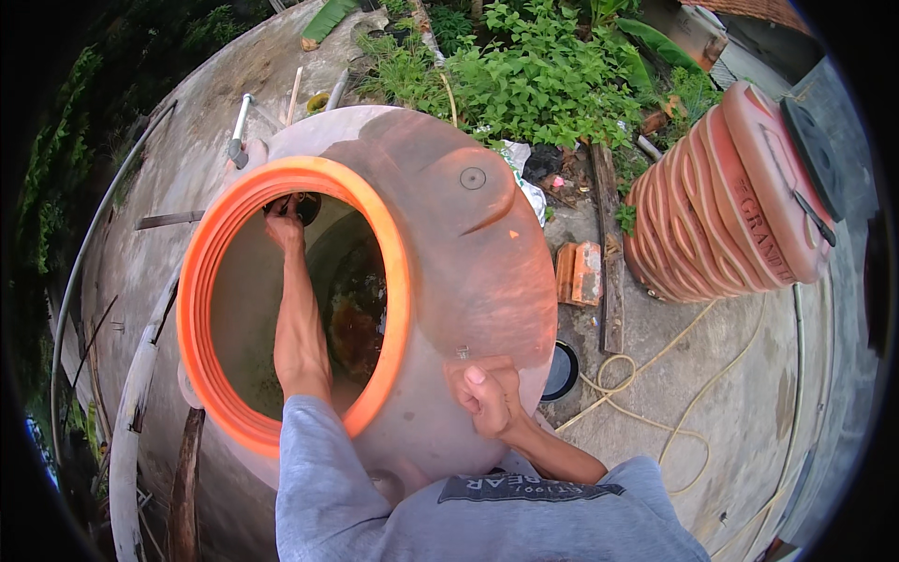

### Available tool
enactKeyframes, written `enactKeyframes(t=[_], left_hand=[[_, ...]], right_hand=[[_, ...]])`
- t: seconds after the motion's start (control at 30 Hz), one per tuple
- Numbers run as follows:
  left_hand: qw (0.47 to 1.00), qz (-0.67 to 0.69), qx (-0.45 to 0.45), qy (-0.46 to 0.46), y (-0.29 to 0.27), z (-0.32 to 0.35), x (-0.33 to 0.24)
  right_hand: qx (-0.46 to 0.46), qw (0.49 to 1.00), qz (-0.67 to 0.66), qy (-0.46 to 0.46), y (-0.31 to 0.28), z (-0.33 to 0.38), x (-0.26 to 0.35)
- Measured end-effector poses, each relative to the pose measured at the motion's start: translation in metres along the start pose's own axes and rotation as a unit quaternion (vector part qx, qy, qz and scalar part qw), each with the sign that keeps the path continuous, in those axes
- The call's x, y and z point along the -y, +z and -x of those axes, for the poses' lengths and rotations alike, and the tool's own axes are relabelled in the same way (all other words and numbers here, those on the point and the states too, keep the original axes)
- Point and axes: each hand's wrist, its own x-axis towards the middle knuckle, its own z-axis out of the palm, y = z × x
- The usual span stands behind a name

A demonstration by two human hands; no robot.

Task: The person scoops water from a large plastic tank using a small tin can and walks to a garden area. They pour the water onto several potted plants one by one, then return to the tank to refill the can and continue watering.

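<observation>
A large weathered orange water tank (496, 300) lies before me, its round opening edged by a bright orange threaded rim (401, 272). Through that opening reaches my left arm. Up at the inner far wall, the closed fingers of my left hand (284, 225) are at a black round fitting (307, 208), which they partly cover. Murky water with brown sediment (356, 314) shows inside, right of the forearm. On the tank's outer surface, right of the opening, rests my right hand (487, 395), fingers curled in and thumb on top. Whatever it may hold is hidden; a small metal piece (462, 352) shows just beyond it.
A ribbed reddish tank (721, 197) with a dark lid stands at the right. Between the tanks lie a wooden plank (610, 253), bricks (579, 273), a black basin (560, 371) and a looped yellowish hose (613, 386). Pipes (136, 421) and wood lie left; plants (543, 75) grow beyond.
</observation>
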Motion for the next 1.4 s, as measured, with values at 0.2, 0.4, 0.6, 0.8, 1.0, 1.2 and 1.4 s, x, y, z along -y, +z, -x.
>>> enactKeyframes(t=[0.2, 0.4, 0.6, 0.8, 1.0, 1.2, 1.4], left_hand=[[1.000, -0.022, 0.004, 0.005, 0.000, 0.021, -0.037], [1.000, -0.003, -0.009, 0.009, 0.006, 0.004, -0.001], [1.000, -0.021, -0.018, 0.015, 0.011, 0.003, 0.005], [0.996, -0.061, -0.033, 0.053, 0.009, 0.007, 0.003], [0.997, -0.076, -0.003, 0.031, -0.009, 0.010, 0.004], [0.986, -0.100, 0.137, -0.009, -0.056, 0.038, -0.056], [0.953, -0.154, 0.234, 0.118, -0.104, 0.033, -0.067]], right_hand=[[0.000, 0.999, 0.037, -0.013, -0.007, 0.003, -0.018], [-0.005, 0.997, 0.077, 0.010, -0.007, -0.003, -0.028], [-0.001, 1.000, 0.009, -0.007, -0.008, 0.000, -0.026], [-0.005, 1.000, -0.001, -0.003, -0.012, -0.004, -0.023], [-0.006, 1.000, -0.026, -0.003, -0.015, -0.010, -0.018], [0.024, 0.999, -0.003, -0.032, -0.021, -0.010, -0.011], [-0.008, 0.999, 0.027, -0.022, -0.028, -0.026, -0.032]])
